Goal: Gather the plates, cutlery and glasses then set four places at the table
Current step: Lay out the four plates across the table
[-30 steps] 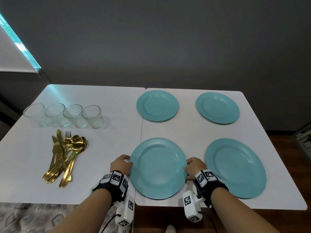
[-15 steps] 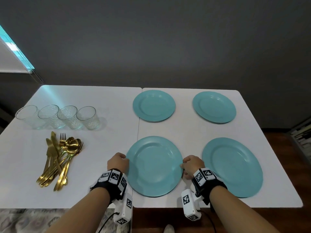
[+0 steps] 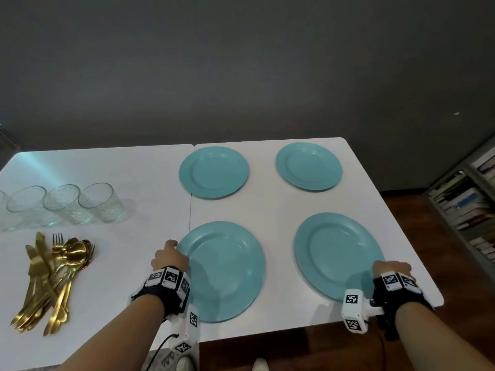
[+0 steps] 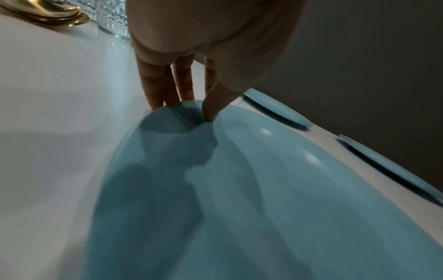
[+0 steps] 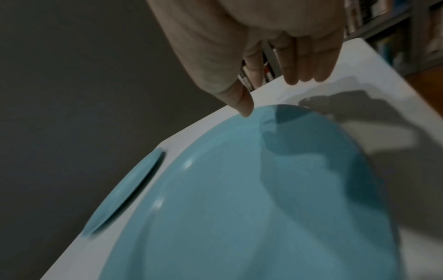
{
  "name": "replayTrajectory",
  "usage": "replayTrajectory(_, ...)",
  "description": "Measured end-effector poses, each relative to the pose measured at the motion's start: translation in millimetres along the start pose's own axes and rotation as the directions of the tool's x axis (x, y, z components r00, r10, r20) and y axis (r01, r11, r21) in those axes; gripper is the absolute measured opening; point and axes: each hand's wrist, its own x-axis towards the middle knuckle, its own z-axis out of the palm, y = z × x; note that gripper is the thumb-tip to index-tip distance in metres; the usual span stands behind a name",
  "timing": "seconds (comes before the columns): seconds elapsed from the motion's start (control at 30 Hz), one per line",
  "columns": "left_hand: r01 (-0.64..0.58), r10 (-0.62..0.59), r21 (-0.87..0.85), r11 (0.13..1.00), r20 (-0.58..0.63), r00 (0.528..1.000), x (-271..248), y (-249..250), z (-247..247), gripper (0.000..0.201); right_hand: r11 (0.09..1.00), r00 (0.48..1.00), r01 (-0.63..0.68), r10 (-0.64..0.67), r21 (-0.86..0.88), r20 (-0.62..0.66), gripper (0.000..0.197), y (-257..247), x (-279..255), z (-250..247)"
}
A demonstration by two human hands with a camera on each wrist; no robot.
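Several teal plates lie on the right white table (image 3: 276, 210). My left hand (image 3: 171, 257) is at the left rim of the near-left plate (image 3: 225, 271). In the left wrist view the left hand (image 4: 184, 108) pinches that plate (image 4: 239, 189), thumb on top of the rim and fingers (image 4: 155, 98) behind it. My right hand (image 3: 392, 269) hovers at the right rim of the near-right plate (image 3: 334, 253). In the right wrist view the right hand (image 5: 273, 96) is spread above that plate (image 5: 239, 189), touching nothing. The far-left plate (image 3: 214, 171) and far-right plate (image 3: 309, 166) lie untouched.
On the left table (image 3: 120, 263) stands a row of several clear glasses (image 3: 101, 202), with a pile of gold cutlery (image 3: 53, 277) in front of it. A bookshelf (image 3: 466, 210) stands on the floor to the right, past the table's edge.
My right hand let go of the near-left plate's right rim and moved right to the near-right plate's outer rim. The left hand stayed on the near-left plate. The view shifted right.
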Motion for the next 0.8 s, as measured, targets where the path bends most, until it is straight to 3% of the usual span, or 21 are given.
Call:
replayTrajectory(0.1, -0.019, 0.019, 0.003, 1.0, 0.004, 1.0, 3, 0, -1, 0.047, 0.965, 0.984, 0.16, -0.14, -0.209, 0.106, 0.07, 12, 0, 11)
replayTrajectory(0.23, -0.013, 0.013, 0.012, 1.0, -0.004, 1.0, 3, 2, 1, 0.047, 0.868, 0.948, 0.314, -0.263, -0.383, 0.181, 0.067, 12, -6, 9)
replayTrajectory(0.47, -0.013, 0.013, 0.024, 1.0, -0.006, 1.0, 5, 2, 2, 0.047, 0.832, 0.915, 0.404, -0.362, -0.38, 0.179, 0.047, 20, -14, 3)
replayTrajectory(0.8, -0.022, 0.022, 0.024, 0.999, 0.005, 1.0, 4, 0, 1, 0.048, 0.786, 0.872, 0.489, -0.432, -0.379, 0.23, 0.043, 23, -15, 8)
